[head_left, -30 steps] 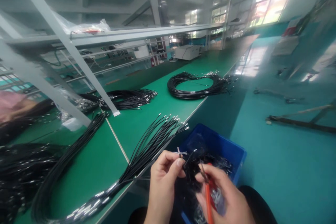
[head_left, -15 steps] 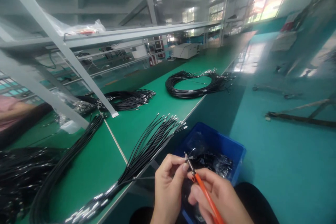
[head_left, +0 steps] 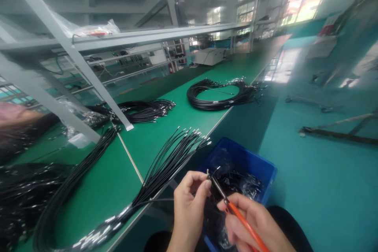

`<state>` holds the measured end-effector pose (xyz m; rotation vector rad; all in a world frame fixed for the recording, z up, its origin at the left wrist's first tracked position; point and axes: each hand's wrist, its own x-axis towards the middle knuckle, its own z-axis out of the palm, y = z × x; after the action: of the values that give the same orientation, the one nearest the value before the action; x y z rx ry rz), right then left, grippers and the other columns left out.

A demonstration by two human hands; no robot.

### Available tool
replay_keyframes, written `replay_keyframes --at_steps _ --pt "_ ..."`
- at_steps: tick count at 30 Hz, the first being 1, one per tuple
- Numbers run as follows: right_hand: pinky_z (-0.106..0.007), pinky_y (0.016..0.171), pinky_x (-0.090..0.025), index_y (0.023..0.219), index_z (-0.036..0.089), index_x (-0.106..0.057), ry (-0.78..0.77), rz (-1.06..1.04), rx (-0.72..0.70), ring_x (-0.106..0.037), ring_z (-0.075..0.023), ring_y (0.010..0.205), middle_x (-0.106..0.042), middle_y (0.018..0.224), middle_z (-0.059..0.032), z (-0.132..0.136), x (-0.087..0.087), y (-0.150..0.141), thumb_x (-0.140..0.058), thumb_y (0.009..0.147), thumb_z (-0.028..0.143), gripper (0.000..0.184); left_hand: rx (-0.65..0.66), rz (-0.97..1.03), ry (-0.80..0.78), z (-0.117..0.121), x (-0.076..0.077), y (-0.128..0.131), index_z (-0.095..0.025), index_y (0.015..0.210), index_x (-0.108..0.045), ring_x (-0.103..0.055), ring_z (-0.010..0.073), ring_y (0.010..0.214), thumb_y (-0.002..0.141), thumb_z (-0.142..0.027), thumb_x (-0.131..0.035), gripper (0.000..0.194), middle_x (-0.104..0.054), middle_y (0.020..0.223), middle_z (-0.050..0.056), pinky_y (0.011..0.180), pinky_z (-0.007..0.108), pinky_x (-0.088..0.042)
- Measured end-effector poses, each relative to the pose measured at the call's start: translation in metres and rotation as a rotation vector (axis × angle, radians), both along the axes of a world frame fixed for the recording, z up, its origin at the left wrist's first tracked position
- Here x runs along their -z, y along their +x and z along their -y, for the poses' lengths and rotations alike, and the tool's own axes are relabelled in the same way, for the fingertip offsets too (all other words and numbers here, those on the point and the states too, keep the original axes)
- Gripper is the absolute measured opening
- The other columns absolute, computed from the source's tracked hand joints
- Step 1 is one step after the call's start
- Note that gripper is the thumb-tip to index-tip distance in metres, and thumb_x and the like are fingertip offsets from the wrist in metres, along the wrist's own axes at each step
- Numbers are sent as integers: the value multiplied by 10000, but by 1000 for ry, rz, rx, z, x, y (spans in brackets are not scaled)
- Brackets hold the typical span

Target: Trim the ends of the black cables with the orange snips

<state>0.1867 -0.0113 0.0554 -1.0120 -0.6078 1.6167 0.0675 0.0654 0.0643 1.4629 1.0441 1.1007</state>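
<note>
My left hand (head_left: pixel 189 204) pinches the metal tip of a thin black wire (head_left: pixel 153 201) between thumb and forefinger, just above the blue bin (head_left: pixel 260 169). My right hand (head_left: pixel 254 226) grips orange-handled pliers (head_left: pixel 236 214), and their steel jaws touch the wire tip at my left fingertips. The wire runs left to a bundle of black wires (head_left: pixel 159 169) lying on the green bench (head_left: pixel 112 181). The blue bin holds black wire pieces and small metal parts.
More black wire bundles lie on the bench: a coil (head_left: pixel 220 94) far ahead, a bunch (head_left: pixel 141 110) by a white frame leg (head_left: pixel 88 75), a pile (head_left: pixel 20 193) at left. Another person's arm (head_left: pixel 14 116) shows at far left. Teal floor (head_left: pixel 325 189) lies right.
My right hand turned the pliers from pointing down in the bin to pointing up, bringing the jaws to the wire tip held by my left hand. The left hand stayed nearly still.
</note>
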Motion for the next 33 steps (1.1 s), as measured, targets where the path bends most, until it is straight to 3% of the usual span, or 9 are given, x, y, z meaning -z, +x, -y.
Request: replay_keyframes --at_steps 6,13,18,23,28,33 --pt "-142 319 -184 837 129 -531 -34 5 -70 -316 19 285 -603 528 3 -2 -4 1 -744 631 491 468 18 -28 22 5 0 1 -169 736 -625 -565 130 584 760 -205 -608 47 -613 643 -6 562 221 -461" --pt "-136 297 -219 860 141 -512 31 32 -127 -352 6 254 -605 553 8 -8 -2 5 -696 675 522 462 54 -78 52 8 1 0 -176 743 -608 -594 147 620 783 -209 -589 55 -633 677 5 593 233 -474" --pt "-167 367 -277 834 143 -532 -34 183 -103 -390 -32 326 -592 516 13 -6 0 6 -695 687 442 371 32 -135 81 7 1 2 -173 740 -606 -594 158 605 785 -211 -574 67 -626 662 11 578 245 -474" --pt "-181 450 -309 749 157 -581 12 261 40 -427 -63 465 -508 544 57 4 3 5 -762 617 276 254 -27 -268 255 8 0 4 -184 749 -616 -598 163 638 788 -191 -572 59 -626 689 12 599 249 -468" --pt "-176 375 -243 864 176 -567 49 190 248 -326 -30 371 -506 538 63 7 14 9 -779 625 384 381 -13 -380 459 11 0 5 -185 750 -591 -578 142 604 800 -149 -555 72 -595 681 7 573 235 -446" --pt "-168 363 -278 939 186 -552 71 153 359 -377 -34 364 -528 584 51 0 12 11 -788 613 412 462 2 -439 577 13 3 7 -185 751 -579 -558 142 579 795 -125 -551 80 -582 674 16 553 235 -426"
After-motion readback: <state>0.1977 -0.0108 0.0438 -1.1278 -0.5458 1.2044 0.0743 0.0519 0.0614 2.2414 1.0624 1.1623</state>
